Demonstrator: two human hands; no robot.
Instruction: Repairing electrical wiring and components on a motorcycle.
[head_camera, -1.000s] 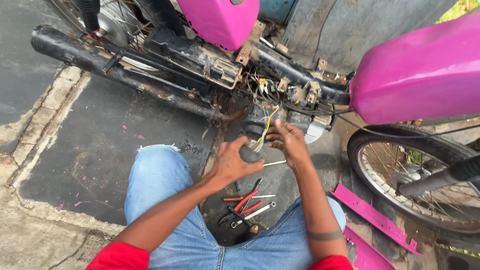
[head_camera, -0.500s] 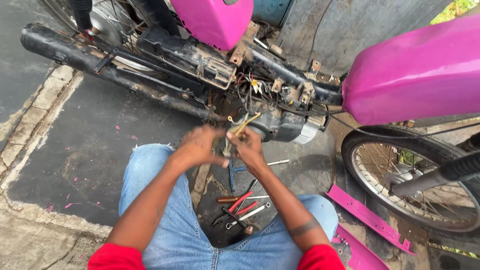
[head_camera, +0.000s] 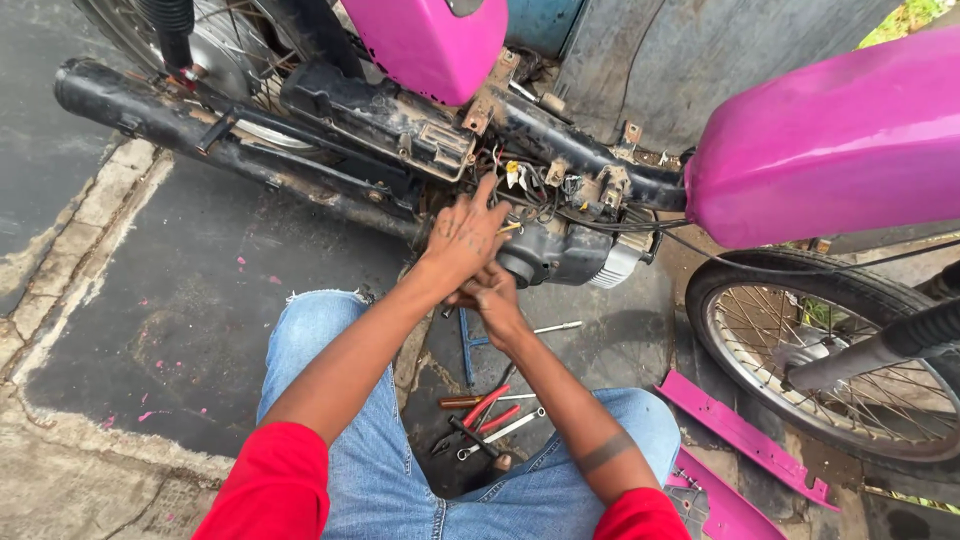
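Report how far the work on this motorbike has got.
Done: pink side panels are off and lie on the ground, leaving the engine and wiring bare. In hand: the left hand reaches to the wiring, the right hand just under it. Left: tools lie out between the knees; panels not refitted.

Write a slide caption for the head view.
Left hand and right hand at a pink motorcycle's engine, tools below.

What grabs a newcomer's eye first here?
The bright pink motorcycle bodywork at upper right, over the bare grimy frame and engine at centre. Next, the left hand reaching onto the wiring by the engine, the right hand just below it. Hand tools lie between the knees.
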